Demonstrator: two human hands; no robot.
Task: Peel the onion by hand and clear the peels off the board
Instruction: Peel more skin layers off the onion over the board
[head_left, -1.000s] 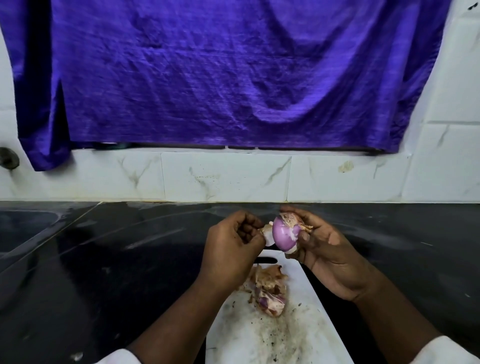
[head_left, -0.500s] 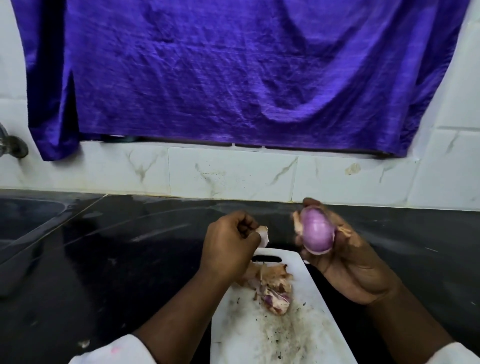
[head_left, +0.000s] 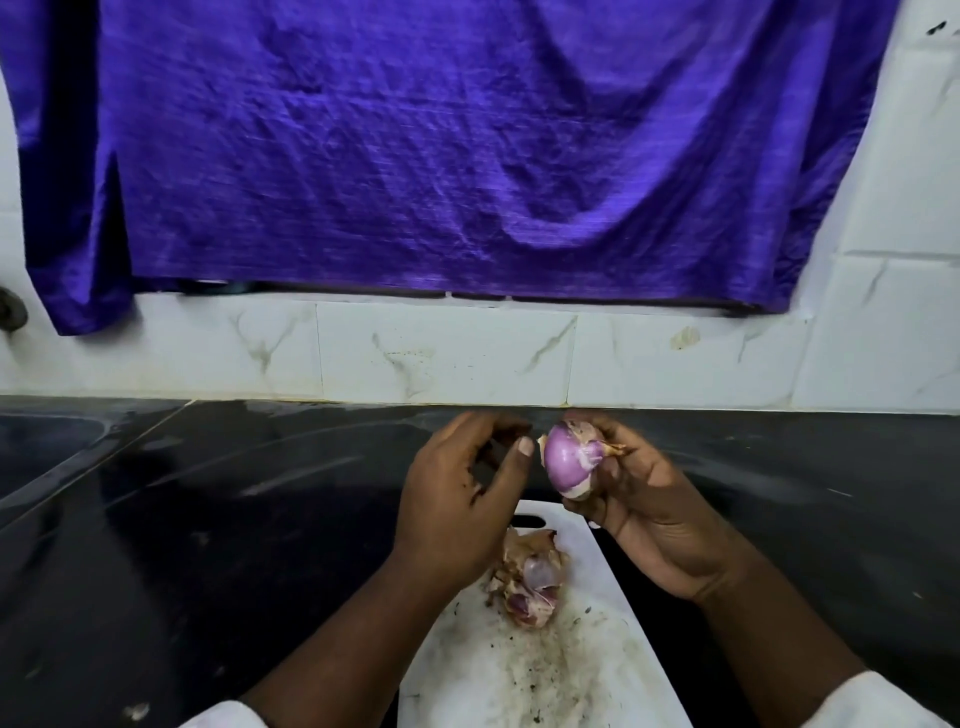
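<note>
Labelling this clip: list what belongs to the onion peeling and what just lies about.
Job: onion in right hand; left hand; peels; white board.
Lying about: purple cloth; black counter; tap at left edge.

Only one cam here, a wide-angle strapped to the person's head, aimed forward and down at the black counter (head_left: 208, 519) from pretty close. Tiled wall (head_left: 441, 353) and purple cloth (head_left: 467, 156) fill 12 o'clock, white board (head_left: 623, 675) sits at 6, cut off by the frame edge.
</note>
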